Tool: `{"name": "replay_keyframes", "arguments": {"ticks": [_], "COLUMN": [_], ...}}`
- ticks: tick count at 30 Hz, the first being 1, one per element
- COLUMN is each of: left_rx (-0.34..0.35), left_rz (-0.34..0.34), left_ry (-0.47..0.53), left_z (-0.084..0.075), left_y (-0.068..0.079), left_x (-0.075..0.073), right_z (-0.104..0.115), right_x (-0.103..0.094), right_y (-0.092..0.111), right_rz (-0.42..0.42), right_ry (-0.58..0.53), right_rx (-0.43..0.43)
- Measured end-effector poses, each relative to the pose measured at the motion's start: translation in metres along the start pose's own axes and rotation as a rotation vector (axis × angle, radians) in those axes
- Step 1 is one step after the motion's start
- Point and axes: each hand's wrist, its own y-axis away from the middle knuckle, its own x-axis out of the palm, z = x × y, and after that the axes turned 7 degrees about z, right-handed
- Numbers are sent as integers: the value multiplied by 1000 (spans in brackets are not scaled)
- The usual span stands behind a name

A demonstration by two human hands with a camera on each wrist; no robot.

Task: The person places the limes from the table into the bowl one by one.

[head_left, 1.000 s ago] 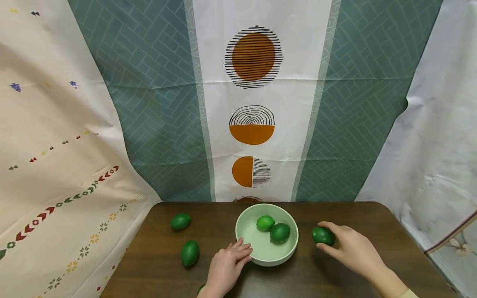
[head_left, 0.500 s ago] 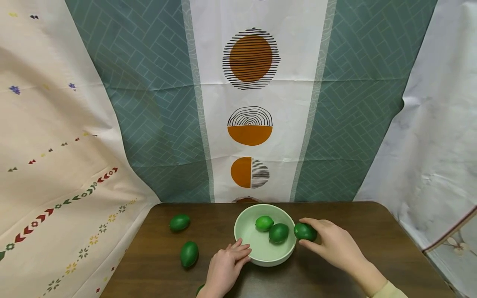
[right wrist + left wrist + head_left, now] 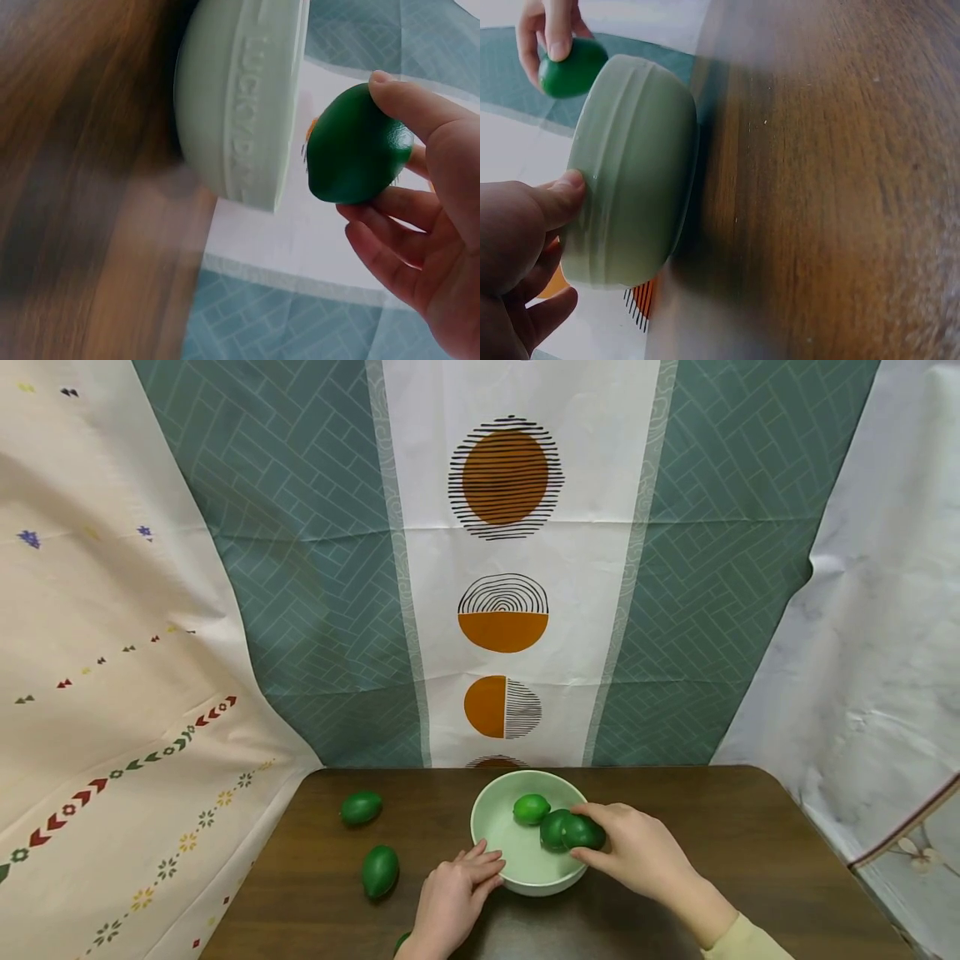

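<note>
A pale green bowl (image 3: 525, 868) stands on the table, with raised lettering on its outer wall in the right wrist view. My left hand (image 3: 453, 897) holds its near-left rim, the thumb against the outside in the left wrist view. Inside lie a bright green lime (image 3: 531, 809) and a darker one (image 3: 552, 831), partly covered from view. Above the bowl's right side, my right hand (image 3: 641, 852) pinches another dark green lime (image 3: 356, 146) between thumb and fingers. In the left wrist view this lime appears above the rim of the bowl (image 3: 634, 165).
On the dark wooden table (image 3: 300, 902), one green lime (image 3: 361, 807) lies at the back left and a second lime (image 3: 380, 871) nearer. Another lime (image 3: 402, 942) is mostly hidden behind the left wrist. Patterned cloth (image 3: 337, 610) hangs behind the table's back edge.
My right hand has carried its lime leftward, from the table's right side to over the bowl. The left hand keeps its place at the rim.
</note>
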Motion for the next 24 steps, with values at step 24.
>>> {"name": "replay_keyframes", "arguments": {"ticks": [24], "left_rx": [22], "left_rz": [-10], "left_ry": [10], "left_z": [1], "left_y": [1], "left_x": [-2], "right_z": [19], "right_x": [24], "right_y": [-24], "right_rz": [126], "right_ry": [12], "right_rx": [28]}}
